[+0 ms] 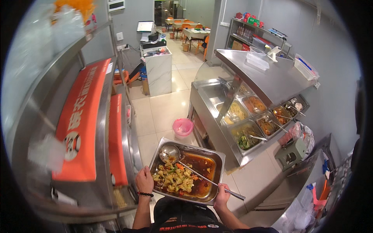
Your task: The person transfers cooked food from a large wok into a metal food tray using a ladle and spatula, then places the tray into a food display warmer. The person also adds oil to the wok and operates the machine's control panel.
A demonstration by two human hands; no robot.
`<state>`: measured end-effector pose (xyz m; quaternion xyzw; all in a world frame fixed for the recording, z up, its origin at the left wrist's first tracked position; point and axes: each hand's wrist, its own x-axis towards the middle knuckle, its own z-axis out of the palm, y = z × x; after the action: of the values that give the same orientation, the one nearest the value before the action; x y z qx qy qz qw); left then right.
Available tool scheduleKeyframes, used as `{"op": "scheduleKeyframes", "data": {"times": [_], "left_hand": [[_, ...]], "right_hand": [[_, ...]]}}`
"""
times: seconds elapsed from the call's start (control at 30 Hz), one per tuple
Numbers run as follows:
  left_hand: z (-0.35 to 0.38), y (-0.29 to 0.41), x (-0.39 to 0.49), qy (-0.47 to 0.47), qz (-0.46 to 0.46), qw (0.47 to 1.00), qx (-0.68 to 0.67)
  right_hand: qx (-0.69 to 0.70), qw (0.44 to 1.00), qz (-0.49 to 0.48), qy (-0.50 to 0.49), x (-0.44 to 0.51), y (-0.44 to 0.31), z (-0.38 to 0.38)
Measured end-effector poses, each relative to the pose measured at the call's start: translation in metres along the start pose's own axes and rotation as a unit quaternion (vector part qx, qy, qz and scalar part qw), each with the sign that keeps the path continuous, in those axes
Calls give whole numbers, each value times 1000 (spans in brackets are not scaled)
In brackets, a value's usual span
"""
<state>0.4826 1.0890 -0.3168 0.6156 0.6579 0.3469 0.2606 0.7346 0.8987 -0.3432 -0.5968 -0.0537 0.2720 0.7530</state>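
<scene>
A rectangular stainless steel food pan (222,163) is held level in front of my body by both hands. My left hand (144,179) grips its left rim; a dark beaded bracelet is on that wrist. My right hand (222,194) grips the right rim, close to the handle of a steel ladle (204,177) that sticks out past the corner. The ladle's bowl rests in the pan's far left corner. Cooked cauliflower pieces (177,180) with some red and green bits lie at the left and near side, and brown sauce (204,163) covers the rest.
At the right stands a steel serving counter (204,84) with several filled food pans and a raised shelf. A pink bucket (183,127) stands on the tiled floor beside it. Steel shelving with red banners (84,125) runs along the left. Beyond are a marble-look counter (158,72) and a green stool (291,153) at right.
</scene>
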Motion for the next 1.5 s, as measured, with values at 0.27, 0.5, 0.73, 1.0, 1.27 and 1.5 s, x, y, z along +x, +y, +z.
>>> {"op": "scheduleKeyframes", "data": {"times": [0.27, 0.5, 0.73, 1.0, 1.27, 1.5], "left_hand": [[131, 63, 327, -4, 63, 997, 46], [229, 106, 608, -16, 95, 995, 37], [308, 163, 864, -56, 123, 989, 52], [473, 291, 1134, -186, 298, 936, 35], [713, 482, 1183, -405, 478, 780, 16], [900, 590, 1049, -542, 599, 586, -60]], "right_hand": [[-19, 999, -4, 28, 230, 12, 240], [39, 999, 15, -11, 411, 29, 444], [49, 998, 34, 5, 560, 27, 637], [100, 967, 26, 231, 724, 41, 821], [302, 820, 48, 484, 836, 40, 864], [442, 637, -92, 625, 917, 71, 817]]}}
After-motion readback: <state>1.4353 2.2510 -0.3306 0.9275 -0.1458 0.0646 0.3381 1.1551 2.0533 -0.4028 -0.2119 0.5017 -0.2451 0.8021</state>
